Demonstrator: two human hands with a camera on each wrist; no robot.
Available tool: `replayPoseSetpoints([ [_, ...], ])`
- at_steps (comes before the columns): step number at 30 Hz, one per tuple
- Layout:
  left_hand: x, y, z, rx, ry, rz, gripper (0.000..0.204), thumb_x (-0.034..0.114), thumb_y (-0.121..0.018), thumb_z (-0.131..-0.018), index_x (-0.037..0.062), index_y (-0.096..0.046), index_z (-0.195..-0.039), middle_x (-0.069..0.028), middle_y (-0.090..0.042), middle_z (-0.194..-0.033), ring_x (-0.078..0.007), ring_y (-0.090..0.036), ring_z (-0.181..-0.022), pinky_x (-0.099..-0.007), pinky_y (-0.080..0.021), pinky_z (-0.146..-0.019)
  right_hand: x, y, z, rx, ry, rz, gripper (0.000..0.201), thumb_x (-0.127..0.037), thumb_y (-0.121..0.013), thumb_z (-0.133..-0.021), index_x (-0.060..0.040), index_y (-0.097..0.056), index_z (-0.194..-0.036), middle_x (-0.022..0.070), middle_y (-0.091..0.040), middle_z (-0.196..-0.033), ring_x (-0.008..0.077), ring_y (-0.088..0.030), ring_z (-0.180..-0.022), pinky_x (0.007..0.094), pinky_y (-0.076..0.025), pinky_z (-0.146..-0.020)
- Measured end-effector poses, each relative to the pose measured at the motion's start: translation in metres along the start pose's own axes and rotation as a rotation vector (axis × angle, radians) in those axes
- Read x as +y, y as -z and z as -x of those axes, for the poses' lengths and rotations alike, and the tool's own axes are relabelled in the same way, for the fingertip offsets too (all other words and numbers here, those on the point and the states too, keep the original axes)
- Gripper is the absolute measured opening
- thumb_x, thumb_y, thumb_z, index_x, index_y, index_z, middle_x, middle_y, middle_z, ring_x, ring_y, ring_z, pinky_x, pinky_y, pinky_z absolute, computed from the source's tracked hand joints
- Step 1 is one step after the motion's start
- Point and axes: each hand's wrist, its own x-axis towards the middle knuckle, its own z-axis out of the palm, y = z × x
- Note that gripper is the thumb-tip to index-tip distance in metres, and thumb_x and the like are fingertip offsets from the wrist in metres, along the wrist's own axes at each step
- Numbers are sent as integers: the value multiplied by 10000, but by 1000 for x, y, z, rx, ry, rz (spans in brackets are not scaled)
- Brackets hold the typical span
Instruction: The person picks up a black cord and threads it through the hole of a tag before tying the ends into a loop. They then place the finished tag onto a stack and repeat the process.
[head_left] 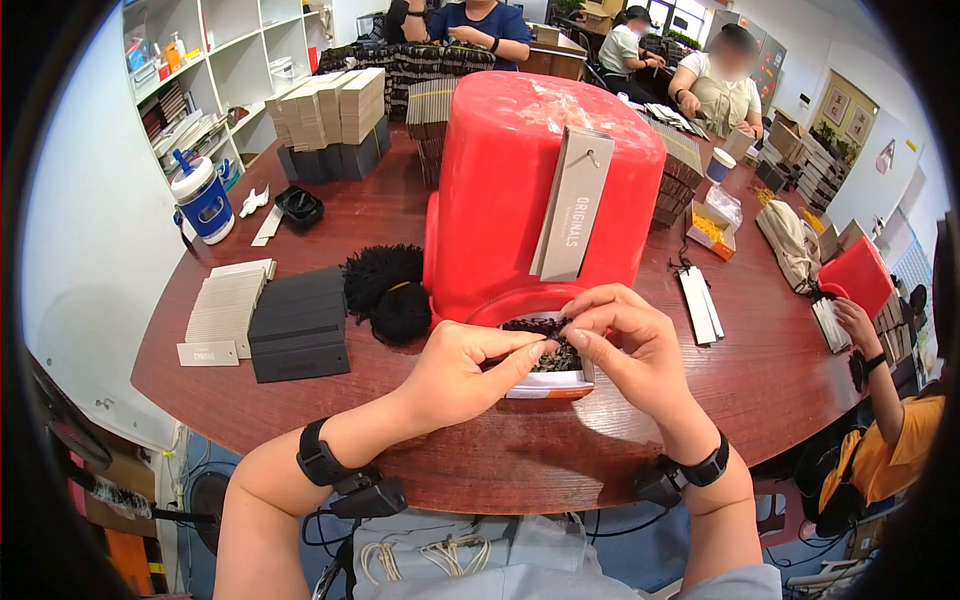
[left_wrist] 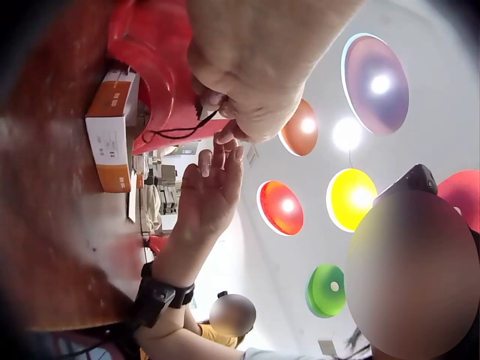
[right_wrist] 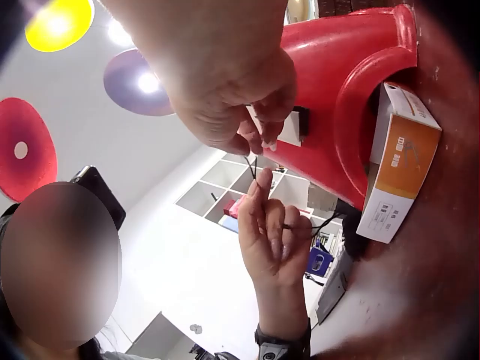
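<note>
Both hands meet over a small open box (head_left: 545, 390) of dark cords at the table's near side. My left hand (head_left: 462, 375) pinches a thin black cord (right_wrist: 328, 222), a length of which trails from its fingers. Opposite it, my right hand (head_left: 640, 350) has thumb and fingertips together on the same cord, and two short strands span the fingertips of both hands in the right wrist view. Just behind them rises a red plastic stool (head_left: 480, 190), with a bundle of grey "ORIGINALS" tags (head_left: 575, 205) leaning on its side.
Left of the stool lie black cord bundles (head_left: 385, 285), dark cards (head_left: 298, 330) and a row of pale tags (head_left: 228, 310). White tags (head_left: 700, 303) with black cord lie to the right. A blue-white jug (head_left: 205, 205) stands far left; other people sit around the table.
</note>
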Motion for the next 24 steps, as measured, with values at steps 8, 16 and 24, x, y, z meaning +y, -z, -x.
replayPoseSetpoints([
  [8,-1,2,0,45,67,29,190,86,-481,-837,-30,-589,-941,11,-582,-677,-6,-449,-599,-166,-389,-511,32,-3,10,-316,-101,734,134,-170,-611,-669,-82,-609,-770,88,-546,-770,273,-547,-701,352,-445,-615],
  [16,-8,1,-2,84,41,87,198,94,-468,-843,-27,-592,-939,-7,-587,-694,-14,-478,-604,-163,-399,-500,45,-8,10,-397,-128,777,95,-127,-594,-654,-74,-592,-733,85,-546,-770,265,-554,-697,351,-446,-612],
  [24,-12,4,-2,60,87,118,209,100,-456,-849,-33,-588,-941,-30,-605,-740,-30,-501,-647,-173,-424,-563,28,-2,1,-70,-138,562,79,-98,-598,-702,-23,-577,-693,102,-540,-704,249,-551,-626,312,-436,-552],
])
